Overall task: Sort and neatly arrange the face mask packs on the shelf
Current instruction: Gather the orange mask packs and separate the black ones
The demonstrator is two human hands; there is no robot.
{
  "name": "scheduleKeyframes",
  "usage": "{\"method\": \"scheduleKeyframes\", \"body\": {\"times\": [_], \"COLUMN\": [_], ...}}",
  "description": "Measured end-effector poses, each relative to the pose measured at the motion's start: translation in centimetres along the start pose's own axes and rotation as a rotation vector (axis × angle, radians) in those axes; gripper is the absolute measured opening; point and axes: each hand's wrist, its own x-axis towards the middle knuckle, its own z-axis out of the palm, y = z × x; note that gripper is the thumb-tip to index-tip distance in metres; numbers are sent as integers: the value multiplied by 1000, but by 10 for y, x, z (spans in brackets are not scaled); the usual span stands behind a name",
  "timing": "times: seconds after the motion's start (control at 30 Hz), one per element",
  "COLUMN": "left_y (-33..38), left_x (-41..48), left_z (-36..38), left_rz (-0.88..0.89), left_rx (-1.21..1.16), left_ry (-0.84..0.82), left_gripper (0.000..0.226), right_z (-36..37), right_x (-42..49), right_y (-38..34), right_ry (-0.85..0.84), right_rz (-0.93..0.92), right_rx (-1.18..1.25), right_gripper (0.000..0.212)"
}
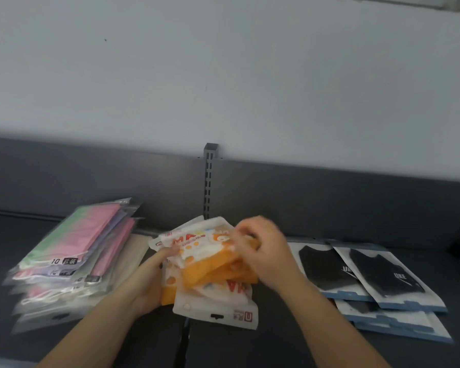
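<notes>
a shelf [263,346] fills the lower frame. a stack of packs [72,261] lies at lower left, a loose pile [215,296] at lower centre, overlapping packs [377,282] at lower right. a post [209,181] stands behind the pile.

Pastel packs [72,258] stacked left, orange packs [210,274] heaped centre, black packs [369,277] overlapping right on the shelf [276,341].
</notes>
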Motion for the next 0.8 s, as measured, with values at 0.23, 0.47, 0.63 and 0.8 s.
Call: {"method": "scheduleKeyframes", "body": {"times": [0.23,0.47,0.63,0.8], "left_y": [10,28,34,44], "left_x": [-4,-17,-31,-39], "left_z": [9,13,13,18], "left_rz": [20,358,482,527], "left_rx": [147,403,472,607], "left_ry": [-34,-97,-280,-340], "left_gripper": [60,83,76,60], "right_z": [14,17,15,15], "right_x": [28,14,9,6], "right_y": [36,50,44,36], "right_ry": [-453,-308,-276,-156], "right_rz": [986,673,432,239], "right_rx": [516,957,1083,1053], "right_gripper": [86,91,116,121]}}
